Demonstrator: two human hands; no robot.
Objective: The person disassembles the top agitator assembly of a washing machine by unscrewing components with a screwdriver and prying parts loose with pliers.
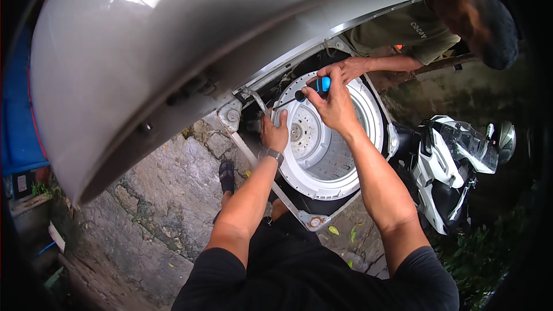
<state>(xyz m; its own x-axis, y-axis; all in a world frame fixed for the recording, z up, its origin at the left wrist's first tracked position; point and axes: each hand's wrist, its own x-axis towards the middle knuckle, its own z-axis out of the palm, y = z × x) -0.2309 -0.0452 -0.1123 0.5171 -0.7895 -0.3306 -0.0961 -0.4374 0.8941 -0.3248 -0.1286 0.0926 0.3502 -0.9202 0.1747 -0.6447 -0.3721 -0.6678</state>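
My right hand (337,106) grips a screwdriver (321,85) with a blue and black handle, its dark shaft angled down-left toward a bent metal bracket (254,99) on an opened top-loading washing machine (242,141). My left hand (272,132) is at the bracket's lower end, beside the white tub ring (314,187), thumb up and fingers curled; what they hold is hidden. Inside the ring is the perforated drum (322,161). Another person's hand (354,66) reaches over the machine's far side, just behind my right hand.
A large grey curved shell (144,52) overhangs the machine from upper left. A person (397,34) leans in at upper right. A white scooter (438,161) stands close on the right. A blue object (17,126) is at far left. Cracked stone paving (150,242) lies below, with scattered leaves.
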